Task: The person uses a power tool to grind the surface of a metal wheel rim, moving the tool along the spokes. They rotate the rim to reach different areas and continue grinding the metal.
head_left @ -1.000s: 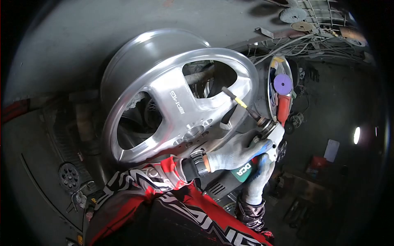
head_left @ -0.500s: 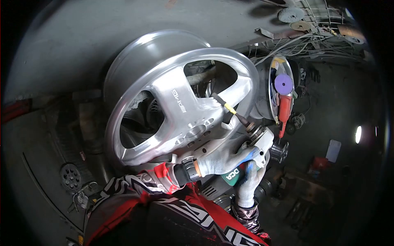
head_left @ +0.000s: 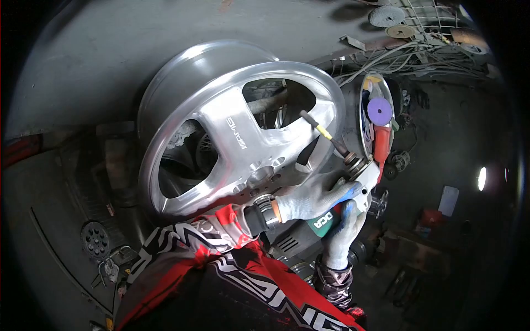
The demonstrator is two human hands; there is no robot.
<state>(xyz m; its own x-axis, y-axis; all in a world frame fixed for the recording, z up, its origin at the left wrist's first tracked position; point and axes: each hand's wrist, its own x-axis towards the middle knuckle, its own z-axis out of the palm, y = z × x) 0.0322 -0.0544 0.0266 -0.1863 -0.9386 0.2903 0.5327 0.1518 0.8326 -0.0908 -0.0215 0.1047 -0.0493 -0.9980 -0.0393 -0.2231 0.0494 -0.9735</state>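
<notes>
A shiny alloy wheel with AMG lettering stands tilted in the middle. My left hand, in a grey-white glove with blue patches, is closed around the metal head of a DCA power tool. Lower right of it, my right hand, gloved alike, also grips the tool near its head. From the head a thin shaft with a yellow band reaches up-left. Its dark tip lies over a spoke by the upper window; contact cannot be made out. The gloves partly cover the tool.
To the right, a red tool with a purple disc rests at another rim. Cables and abrasive discs lie at the upper right. A round metal part with holes is at the lower left.
Both hands and the power tool have shifted right and slightly up. The shaft's tip has moved up and right across the wheel face.
</notes>
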